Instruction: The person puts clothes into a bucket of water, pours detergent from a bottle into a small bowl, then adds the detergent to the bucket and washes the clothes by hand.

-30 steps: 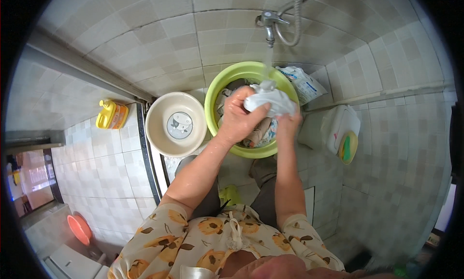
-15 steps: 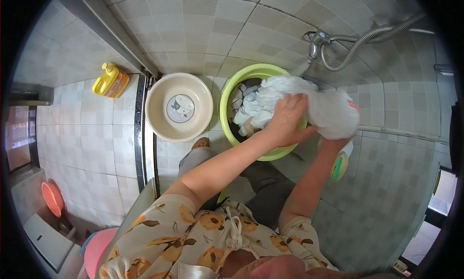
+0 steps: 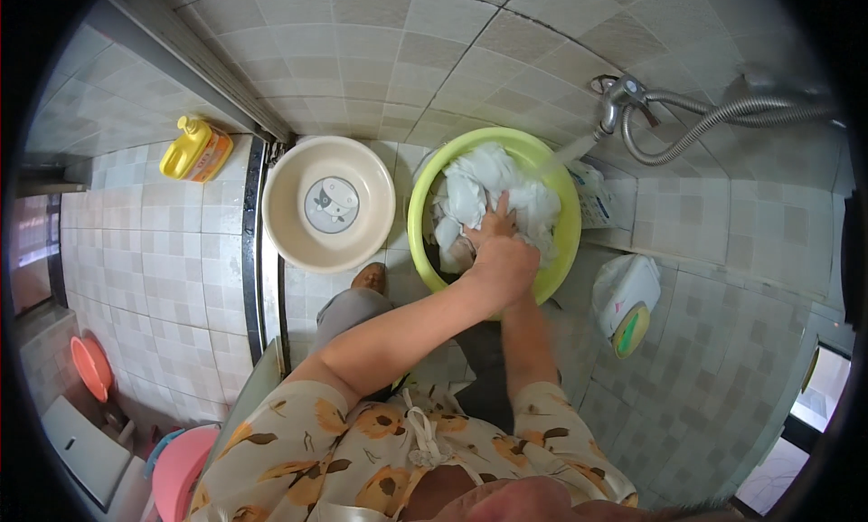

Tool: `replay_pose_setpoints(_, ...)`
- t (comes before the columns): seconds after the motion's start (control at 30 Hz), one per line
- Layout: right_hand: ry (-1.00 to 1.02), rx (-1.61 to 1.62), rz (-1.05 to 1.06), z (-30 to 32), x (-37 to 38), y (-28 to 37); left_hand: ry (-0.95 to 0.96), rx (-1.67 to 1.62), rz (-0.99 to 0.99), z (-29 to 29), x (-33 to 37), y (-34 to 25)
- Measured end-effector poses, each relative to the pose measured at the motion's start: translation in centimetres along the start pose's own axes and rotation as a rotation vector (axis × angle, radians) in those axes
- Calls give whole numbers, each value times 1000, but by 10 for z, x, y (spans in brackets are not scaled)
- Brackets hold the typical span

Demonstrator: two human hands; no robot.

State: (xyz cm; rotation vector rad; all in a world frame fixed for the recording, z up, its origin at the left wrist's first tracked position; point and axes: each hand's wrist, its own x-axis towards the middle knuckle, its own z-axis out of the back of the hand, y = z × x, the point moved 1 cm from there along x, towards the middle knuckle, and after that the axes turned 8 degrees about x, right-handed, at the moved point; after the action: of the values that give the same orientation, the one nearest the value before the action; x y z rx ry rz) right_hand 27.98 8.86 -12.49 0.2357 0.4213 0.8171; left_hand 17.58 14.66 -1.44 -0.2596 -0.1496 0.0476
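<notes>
A lime-green basin (image 3: 570, 223) stands before me, heaped with wet white cloth (image 3: 493, 174) and some darker laundry at its left. My right hand (image 3: 494, 225) presses down on the cloth with its fingers spread. Across its wrist lies my left hand (image 3: 508, 264), curled over it, its fingertips out of sight. A metal tap (image 3: 615, 106) on the wall pours water onto the pile's far right side.
A cream basin (image 3: 380, 201) with an animal picture stands at the left. A yellow pump bottle (image 3: 199, 151) stands past the door track (image 3: 256, 251). A white packet (image 3: 592, 196) leans behind the basin. A white container (image 3: 628, 291) and a green-bristled brush (image 3: 631, 332) are at right.
Both hands have come down and left into the green basin. The white cloth that was lifted at its right side now lies in the pile.
</notes>
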Motion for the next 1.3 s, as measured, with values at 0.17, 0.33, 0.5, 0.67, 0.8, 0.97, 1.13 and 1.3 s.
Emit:
replay_pose_setpoints(0.17, 38, 98, -145, -25, -15, -17, 267, -164, 73, 49, 0, 0)
replay_pose_setpoints(0.33, -70, 326, -147, -5, -31, 1, 344, -30, 9, 48, -5, 0)
replay_pose_setpoints(0.5, -317, 804, -66, 53, -66, 52, 419, -37, -33, 46, -3, 2)
replay_pose_setpoints(0.67, -437, 754, -166, 42, -60, -15, 408, -265, 20, 50, 15, -9)
replay_pose_setpoints(0.8, -455, 1504, -512, 105, -49, -18, 463, -588, 97, 55, 27, -6)
replay_pose_setpoints(0.97, -626, 1651, -545, 159, -78, 8, 17, -854, 622, 25, 30, -25)
replay_pose_setpoints(1.13, -746, 1724, -303, 236, -127, 69, -145, -1209, 874, 14, 32, -45)
replay_pose_setpoints(1.3, -814, 1725, -283, 278, -141, 108, -314, -1494, 898, 36, 38, -43)
